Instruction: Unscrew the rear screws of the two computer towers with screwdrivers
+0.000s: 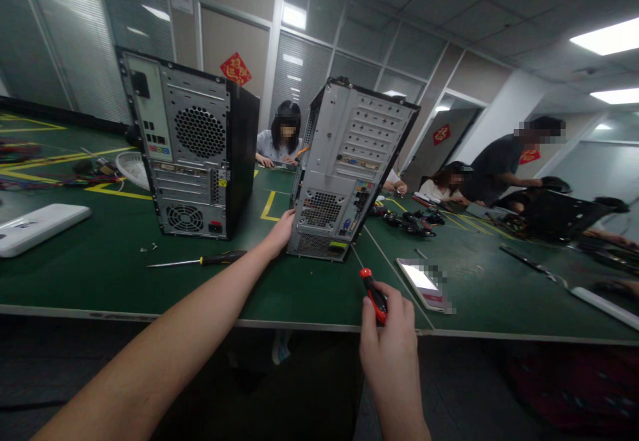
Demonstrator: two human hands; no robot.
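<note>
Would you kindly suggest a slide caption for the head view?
Left hand against a computer tower, right hand holding a red-and-black screwdriver near its lower corner.

Two computer towers (200, 155), two screwdrivers (224, 259)

Right hand (392, 344) holding red-black screwdriver (373, 294), computer tower (344, 168)

Reaching well forward with bare left arm (170, 338), angled up from lower left. Holding left grip (283, 233) at far end of it, with most fingers hidden. Holding right grip (392, 341) lower and nearer, closed, with fingers curled and thumb (369, 324) pointing forward. Showing only a short stretch of bare right wrist (405, 408) behind it.
</note>
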